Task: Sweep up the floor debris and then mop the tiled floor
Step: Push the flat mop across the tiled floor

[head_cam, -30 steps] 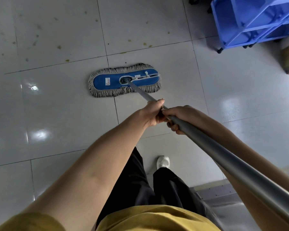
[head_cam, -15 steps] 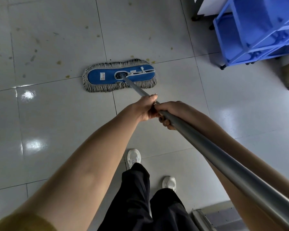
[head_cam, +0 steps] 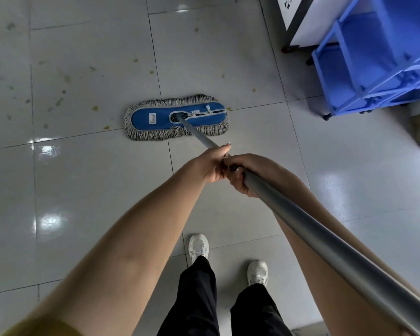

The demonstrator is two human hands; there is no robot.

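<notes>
**Both hands on a flat mop over speckled tiles**

A blue flat mop head [head_cam: 176, 117] with a grey string fringe lay flat on the pale, glossy tiled floor [head_cam: 95, 178], straddling a grout line. Its grey metal handle [head_cam: 301, 214] ran from the middle of the mop head back toward the viewer. The left hand [head_cam: 210, 166] was wrapped round the handle on the side nearer the mop head, thumb lying along the shaft. The right hand [head_cam: 245, 170] was clenched round the handle just behind it, the two hands touching.

Yellowish-brown debris specks [head_cam: 95, 108] dotted the tiles to the left of the mop head and beyond it, with one speck at its right tip. Far to the right of the mop head and beyond it stood a blue plastic shelf cart [head_cam: 374, 69] on small wheels. What its trays held could not be made out. A white panel [head_cam: 306, 18] in a dark frame stood beside the cart.

On the viewer's side of the mop head, two white shoes [head_cam: 198, 247] showed below black trousers [head_cam: 194, 299].
</notes>
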